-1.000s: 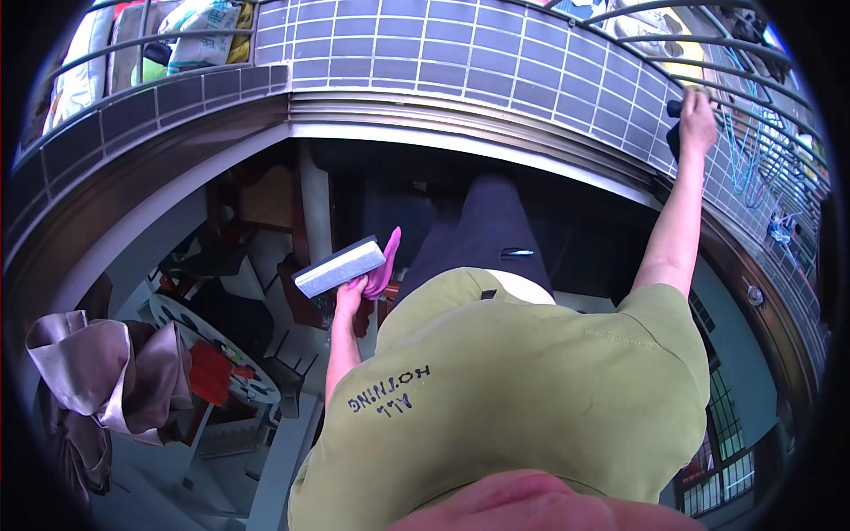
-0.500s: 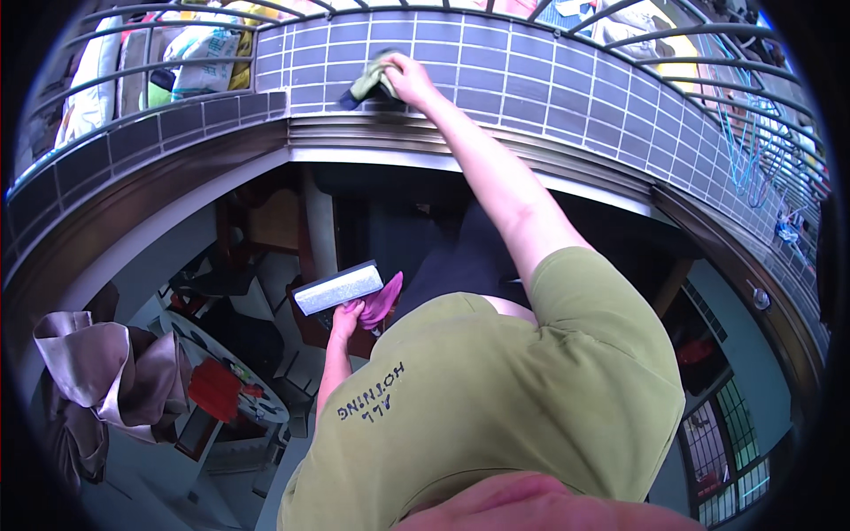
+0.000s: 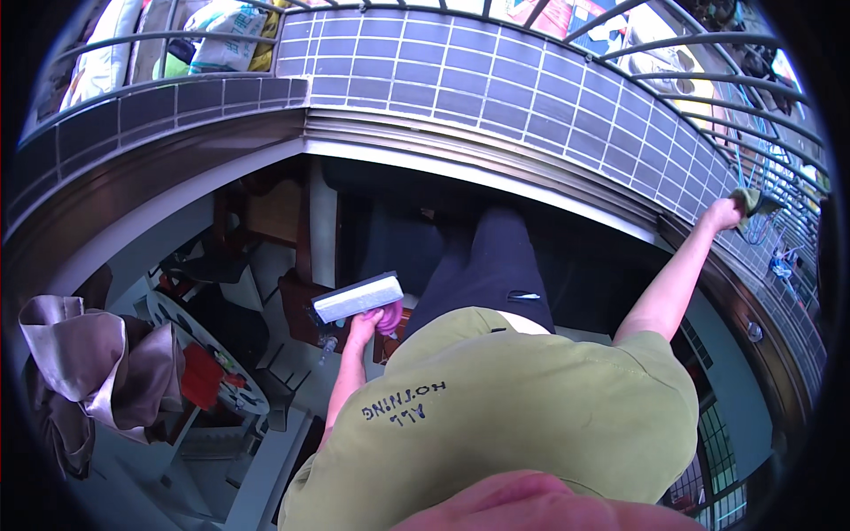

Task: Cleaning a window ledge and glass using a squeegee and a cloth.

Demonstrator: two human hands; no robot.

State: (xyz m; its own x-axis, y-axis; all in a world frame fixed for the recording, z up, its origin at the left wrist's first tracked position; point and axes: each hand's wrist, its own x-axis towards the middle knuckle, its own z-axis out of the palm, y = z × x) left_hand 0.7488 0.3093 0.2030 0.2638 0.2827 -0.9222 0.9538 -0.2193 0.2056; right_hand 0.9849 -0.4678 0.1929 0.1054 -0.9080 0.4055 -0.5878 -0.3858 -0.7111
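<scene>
My left hand [image 3: 364,327] is closed around a window-cleaning tool with a long white pad and dark edge [image 3: 358,299], held in front of my body below the sill. Beside that hand hangs a pink cloth [image 3: 390,319]; whether the fingers grip it too is hard to see. Stretched out to the far right, my right hand [image 3: 723,214] is closed on a green cloth [image 3: 755,203] at the right end of the grey tiled sill [image 3: 460,66]. The cloth seems to touch the tiles there, close to the metal bars.
Metal window bars [image 3: 708,78] curve around the sill's outer side, with bags [image 3: 224,37] behind them. A metal window track [image 3: 531,168] runs along the inner edge. Indoors at left are a bunched curtain [image 3: 97,363], a red item [image 3: 202,376] and a wooden chair [image 3: 273,212].
My right hand has swept the green cloth from the middle of the tiled sill to its far right end. The left hand, with the cleaning tool, has shifted slightly right.
</scene>
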